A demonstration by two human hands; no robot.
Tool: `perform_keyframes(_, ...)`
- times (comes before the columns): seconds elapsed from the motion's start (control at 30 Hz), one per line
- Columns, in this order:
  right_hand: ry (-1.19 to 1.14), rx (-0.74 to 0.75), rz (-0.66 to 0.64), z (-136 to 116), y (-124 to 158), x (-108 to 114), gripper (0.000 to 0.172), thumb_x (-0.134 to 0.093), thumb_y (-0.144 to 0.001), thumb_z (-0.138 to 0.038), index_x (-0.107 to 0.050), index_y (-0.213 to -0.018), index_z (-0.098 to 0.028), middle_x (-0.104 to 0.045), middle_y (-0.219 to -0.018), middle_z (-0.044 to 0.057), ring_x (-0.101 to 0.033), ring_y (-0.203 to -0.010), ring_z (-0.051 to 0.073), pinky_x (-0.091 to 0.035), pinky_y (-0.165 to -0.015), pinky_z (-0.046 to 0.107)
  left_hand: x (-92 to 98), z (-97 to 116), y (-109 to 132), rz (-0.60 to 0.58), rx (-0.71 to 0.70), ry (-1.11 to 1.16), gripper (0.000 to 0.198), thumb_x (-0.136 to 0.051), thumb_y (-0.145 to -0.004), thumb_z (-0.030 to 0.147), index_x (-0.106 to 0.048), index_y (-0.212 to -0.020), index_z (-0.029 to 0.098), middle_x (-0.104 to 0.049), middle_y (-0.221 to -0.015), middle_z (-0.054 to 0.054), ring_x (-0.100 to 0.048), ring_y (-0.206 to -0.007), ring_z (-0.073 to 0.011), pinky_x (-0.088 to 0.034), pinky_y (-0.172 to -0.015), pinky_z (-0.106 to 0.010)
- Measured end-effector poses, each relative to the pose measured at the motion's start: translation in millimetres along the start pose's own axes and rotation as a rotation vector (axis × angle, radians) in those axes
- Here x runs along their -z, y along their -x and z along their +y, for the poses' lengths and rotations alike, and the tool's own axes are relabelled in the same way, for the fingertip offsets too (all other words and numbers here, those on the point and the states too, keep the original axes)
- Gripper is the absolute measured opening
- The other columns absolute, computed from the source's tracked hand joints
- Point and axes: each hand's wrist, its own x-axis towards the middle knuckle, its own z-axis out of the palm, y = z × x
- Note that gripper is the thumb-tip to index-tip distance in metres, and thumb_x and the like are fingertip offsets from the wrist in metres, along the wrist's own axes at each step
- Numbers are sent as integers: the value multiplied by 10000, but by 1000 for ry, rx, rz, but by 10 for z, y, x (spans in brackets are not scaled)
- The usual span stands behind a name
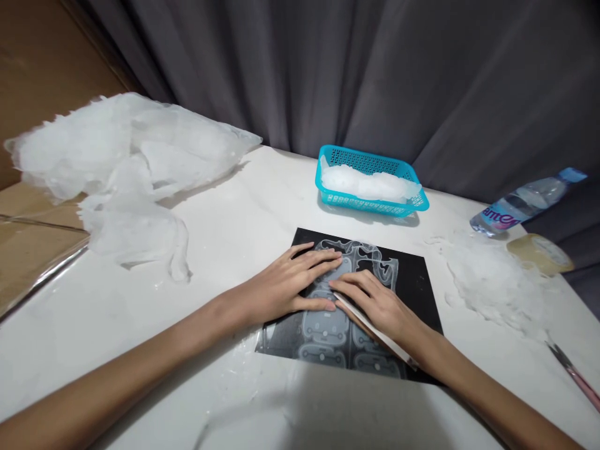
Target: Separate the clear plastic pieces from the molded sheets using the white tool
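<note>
Flat against the work, the left hand spreads its fingers, closed on nothing, over a clear, moulded sheet with rounded, pale-grey shapes, which lies on a smooth black board toward the middle of a glossy white table. Beside it, the right hand has its fingers closed on a slim, pale, straight-edged strip slanting across the sheet; the sheet's upper edge curls in wavy, see-through ribbons. Beyond the board, a turquoise basket of perforated plastic holds a soft-looking white, translucent heap. At left, a bulging, cloudy plastic bag sits behind a limp, crumpled white piece, near brown cardboard. At right, a clear ribbed bottle with a blue cap leans beside a round, yellowish roll, a wispy white pile and a pink-handled metal tool. Dark grey curtain falls in deep folds behind.
</note>
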Motion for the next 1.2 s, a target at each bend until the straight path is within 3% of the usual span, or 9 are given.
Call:
perform_keyframes(0.23, 77, 1, -21, -84, -36, -49, 327, -446, -1052, -136, -543, -1363, -121, -653, -1188, 159, -613, -1098, 267, -582, -880, 392, -3, -6, -19, -66, 54, 83, 896, -572, -947, 669, -204, -1657, 264, -361, -1671, -119, -332, -1539, -338, -218, -1275, -500)
perform_keyframes(0.47, -45, -462, 473, 485, -267, 392, 185, -512, -1038, -250, -690, -1061, -208, -684, -1061, 87, -649, -1024, 255, -530, -926, 442, 51, 17, -1, -159, 151, 111, 985, -517, -972, 682, 16, -1676, 243, -144, -1733, -146, -177, -1579, -406, -253, -1254, -525)
perform_keyframes(0.57, -184, -398, 299, 533, -296, 528, 181, -548, -1029, -264, -715, -1087, -224, -693, -1089, 67, -654, -1042, 230, -519, -936, 402, 73, 37, -10, -93, 175, 126, 1069, -590, -930, 688, 41, -1673, 248, -174, -1725, -174, -257, -1554, -403, -306, -1227, -517)
perform_keyframes(0.67, -282, -296, 134, 305, -334, 557, 179, -580, -1021, -253, -725, -1126, -241, -695, -1080, 52, -634, -1069, 214, -496, -982, 388, 70, 89, -78, 93, 209, 155, 1137, -717, -840, 682, -63, -1672, 266, -345, -1644, -175, -391, -1463, -380, -368, -1177, -519)
perform_keyframes(0.73, -328, -262, 91, 127, -364, 568, 204, -590, -1017, -260, -715, -1178, -255, -677, -1122, 56, -616, -1086, 215, -492, -1003, 397, 59, 131, -148, 189, 249, 203, 872, -704, -883, 631, -351, -1591, 267, -551, -1467, -138, -529, -1307, -340, -432, -1099, -496)
perform_keyframes(0.83, -375, -287, 160, -23, -369, 598, 313, -575, -1022, -294, -641, -1327, -272, -605, -1208, 73, -606, -1011, 202, -529, -947, 394, 53, 173, -238, 220, 366, 390, 392, -590, -998, 536, -695, -1160, 195, -715, -1067, -74, -644, -963, -251, -504, -891, -393)
perform_keyframes(0.9, -327, -308, 260, -37, -325, 602, 300, -508, -1049, -321, -639, -1316, -279, -574, -1208, 77, -585, -1028, 216, -524, -958, 427, 68, 185, -268, 239, 450, 596, 344, -614, -990, 500, -697, -995, 167, -707, -943, -51, -636, -863, -219, -497, -802, -341)
perform_keyframes(1.07, -77, -200, 342, 50, -178, 462, 385, -313, -1099, -348, -688, -1053, -271, -575, -1167, 90, -525, -1145, 278, -474, -1026, 524, 117, 185, -255, 192, 549, 1022, 298, -755, -892, 431, -638, -943, 162, -651, -882, -16, -605, -795, -164, -468, -694, -257)
perform_keyframes(1.2, -102, -211, 261, 99, -204, 301, 264, -392, -1087, -235, -545, -1302, -236, -568, -1255, 112, -566, -1219, 244, -511, -1029, 440, 100, 190, -239, 218, 542, 978, 354, -821, -820, 408, -612, -998, 185, -603, -851, 12, -563, -747, -139, -436, -652, -234)
